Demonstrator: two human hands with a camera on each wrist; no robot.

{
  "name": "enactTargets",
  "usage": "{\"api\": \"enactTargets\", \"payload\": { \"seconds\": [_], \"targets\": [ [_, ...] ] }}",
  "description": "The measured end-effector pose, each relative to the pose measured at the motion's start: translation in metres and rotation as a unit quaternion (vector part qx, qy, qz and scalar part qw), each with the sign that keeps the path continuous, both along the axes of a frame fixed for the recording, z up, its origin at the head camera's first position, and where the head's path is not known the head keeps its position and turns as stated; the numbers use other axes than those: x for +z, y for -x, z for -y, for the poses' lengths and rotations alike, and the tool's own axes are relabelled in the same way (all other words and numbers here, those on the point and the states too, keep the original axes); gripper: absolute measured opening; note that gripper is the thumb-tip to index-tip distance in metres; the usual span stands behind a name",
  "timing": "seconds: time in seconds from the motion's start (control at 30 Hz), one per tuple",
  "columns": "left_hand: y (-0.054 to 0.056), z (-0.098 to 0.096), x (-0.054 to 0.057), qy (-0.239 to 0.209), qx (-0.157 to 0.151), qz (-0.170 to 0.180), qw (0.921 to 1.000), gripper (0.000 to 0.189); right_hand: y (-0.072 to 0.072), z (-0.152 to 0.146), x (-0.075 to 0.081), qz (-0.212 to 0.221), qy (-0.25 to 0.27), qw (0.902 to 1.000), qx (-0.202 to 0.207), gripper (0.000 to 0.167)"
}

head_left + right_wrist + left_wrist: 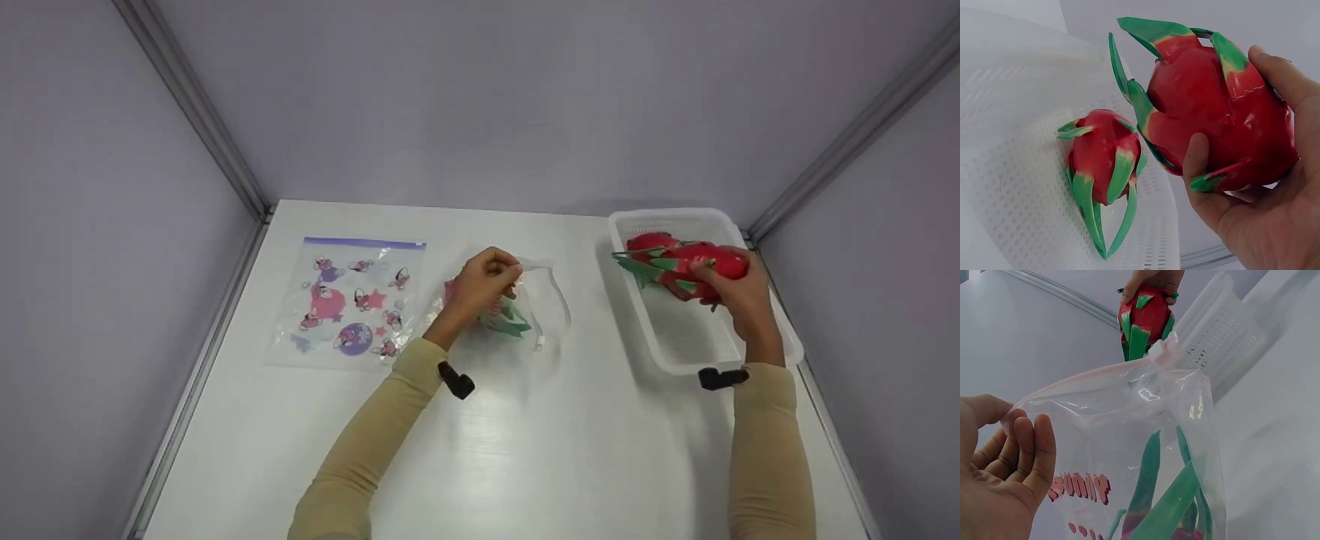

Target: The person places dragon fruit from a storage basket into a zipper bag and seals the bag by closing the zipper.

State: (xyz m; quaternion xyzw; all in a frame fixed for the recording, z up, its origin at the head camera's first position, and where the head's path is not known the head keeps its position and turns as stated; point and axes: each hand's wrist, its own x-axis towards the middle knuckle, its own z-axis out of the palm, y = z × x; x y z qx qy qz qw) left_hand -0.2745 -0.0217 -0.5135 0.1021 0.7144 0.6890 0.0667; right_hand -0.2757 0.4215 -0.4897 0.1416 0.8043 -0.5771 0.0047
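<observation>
My right hand [739,289] grips a red dragon fruit [1213,107] with green leaf tips, above the white basket [651,330]. A second dragon fruit [1103,152] lies inside that basket. With thumb and forefinger, my left hand [484,281] pinches the top edge of a clear zip bag [1112,396]. The mouth of this bag gapes, and a slider [1158,350] sits at the far end of its zip. Inside the bag is another dragon fruit, its green leaves [1171,500] showing through the plastic; the left hand partly hides it in the head view.
A flat clear bag [304,341] with a purple zip and pink cartoon prints lies at the left of the white table [480,450]. Grey-white panels [480,105] with metal rails [191,105] enclose the table on the back and sides.
</observation>
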Motion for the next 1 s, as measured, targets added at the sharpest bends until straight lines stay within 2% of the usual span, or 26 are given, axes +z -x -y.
{"api": "enactTargets", "payload": {
  "seconds": [0.1, 0.53, 1.0],
  "targets": [
    [0.000, 0.000, 0.001, -0.009, -0.006, -0.006, 0.9999, 0.016, -0.002, 0.004, 0.001, 0.000, -0.015, 0.9999, 0.007, 0.093],
    [0.001, -0.001, 0.000, -0.021, 0.000, -0.010, 0.9997, 0.014, -0.008, 0.020, 0.002, -0.038, 0.020, 0.9989, 0.020, 0.076],
    [0.001, 0.001, 0.000, -0.018, 0.007, -0.002, 0.9998, 0.014, -0.013, 0.038, 0.004, -0.060, 0.033, 0.9966, 0.045, 0.072]
  ]
}}
